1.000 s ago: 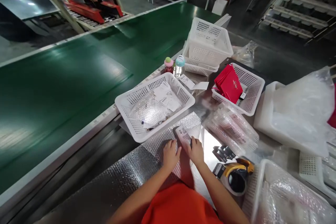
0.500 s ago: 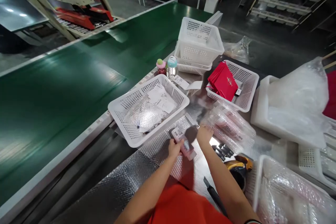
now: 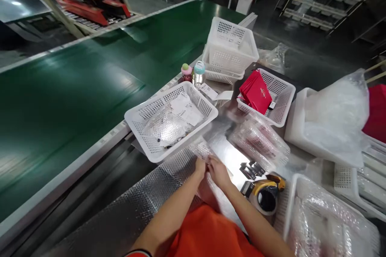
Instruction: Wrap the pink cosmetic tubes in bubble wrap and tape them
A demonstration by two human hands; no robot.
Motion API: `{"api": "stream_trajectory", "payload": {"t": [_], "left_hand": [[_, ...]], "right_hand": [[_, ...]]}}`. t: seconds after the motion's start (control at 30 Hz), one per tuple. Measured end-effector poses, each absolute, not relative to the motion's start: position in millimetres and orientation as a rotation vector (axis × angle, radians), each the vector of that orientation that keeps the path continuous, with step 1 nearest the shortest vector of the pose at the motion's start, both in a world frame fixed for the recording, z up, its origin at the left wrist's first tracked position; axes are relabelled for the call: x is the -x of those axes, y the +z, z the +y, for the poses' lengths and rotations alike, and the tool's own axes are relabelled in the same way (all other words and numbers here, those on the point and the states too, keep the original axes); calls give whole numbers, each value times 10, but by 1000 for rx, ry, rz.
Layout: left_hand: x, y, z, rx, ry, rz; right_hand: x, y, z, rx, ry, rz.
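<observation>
Both hands meet on the bubble wrap sheet point(image 3: 169, 176) spread over the steel table point(image 3: 232, 154): the left hand point(image 3: 200, 167) and right hand point(image 3: 218, 172) pinch its folded edge together. At ten o'clock sits a white basket point(image 3: 144, 118); at three o'clock, a tape dispenser point(image 3: 265, 192)

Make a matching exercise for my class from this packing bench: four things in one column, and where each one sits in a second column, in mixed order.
Things
1. red packets
2. tape dispenser
3. two small bottles
4. bubble wrap sheet

Places
A. under both hands, left hand and right hand
B. in the white basket beside the stacked baskets
C. at the edge of the green conveyor belt
D. on the bench, right of the right hand

Pairs: 1-B, 2-D, 3-C, 4-A
</observation>
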State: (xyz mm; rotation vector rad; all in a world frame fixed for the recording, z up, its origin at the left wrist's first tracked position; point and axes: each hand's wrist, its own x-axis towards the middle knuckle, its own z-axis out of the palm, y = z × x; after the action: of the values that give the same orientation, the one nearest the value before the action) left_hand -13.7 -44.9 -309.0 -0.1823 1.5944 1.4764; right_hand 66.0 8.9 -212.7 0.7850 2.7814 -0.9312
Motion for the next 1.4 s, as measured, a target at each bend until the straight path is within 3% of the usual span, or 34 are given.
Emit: {"api": "stream_trajectory", "payload": {"t": [0.17, 0.43, 0.73, 0.97, 1.17, 1.4], "left_hand": [[116, -2958, -586, 257, 1537, 1422], [143, -2873, -618, 287, 1559, 1307], [171, -2985, -410, 216, 1515, 1526], [179, -3131, -365, 198, 1423, 1679], [189, -3118, -407, 214, 1376, 1659], [283, -3042, -629, 239, 1283, 1816]], "right_hand": [[-771, -2260, 111, -928, -1108, 2837], [-734, -2522, 1, -895, -602, 2949], [-856, -2688, 51, -771, -455, 2939], [-714, -2419, 288, -1013, -742, 2806], [-464, -2425, 788, -997, -781, 2534], [-398, -2497, 425, -1058, -654, 2489]]}}
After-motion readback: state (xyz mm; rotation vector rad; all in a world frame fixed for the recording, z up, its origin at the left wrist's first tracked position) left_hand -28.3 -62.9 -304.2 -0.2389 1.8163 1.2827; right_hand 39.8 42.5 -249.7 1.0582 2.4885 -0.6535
